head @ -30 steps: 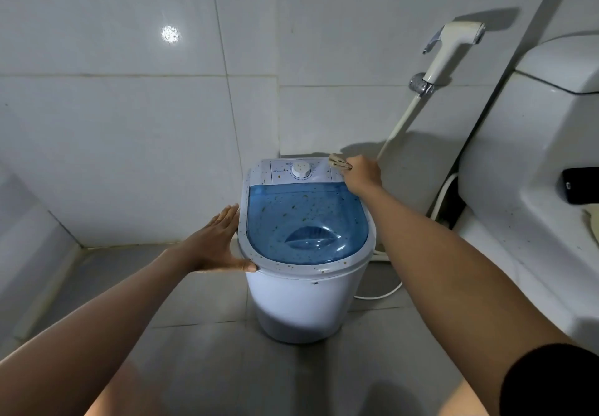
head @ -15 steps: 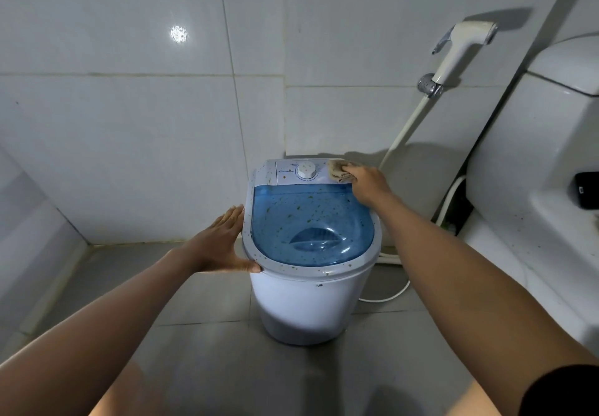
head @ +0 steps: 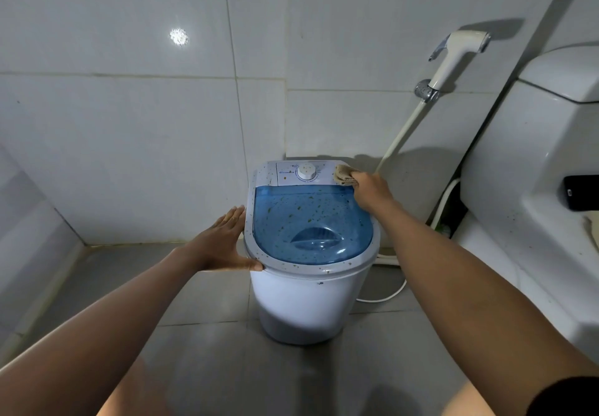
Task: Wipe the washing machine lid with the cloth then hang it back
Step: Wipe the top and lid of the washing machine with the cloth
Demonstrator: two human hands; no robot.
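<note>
Grey floor tile in the foreground, bare on the near and left sides of the machine. Small white washing machine standing on that floor, close to the tiled back wall. Left hand laid flat against the left rim of the top, fingers extended and together, thumb pressed under the front-left edge. Translucent blue lid shut, flecked all over with brown and green specks; pale rim around it likewise spotted. Right hand at the far right corner of the lid, fingers closed on a bunched tan cloth. Cloth pressed to the right end of the control panel, just beside the white dial, not touching it. Open floor to the right narrow: white hose lying there, toilet near. Behind the right hand, a sprayer mounted on the wall, its hose running down past the machine's back corner.
</note>
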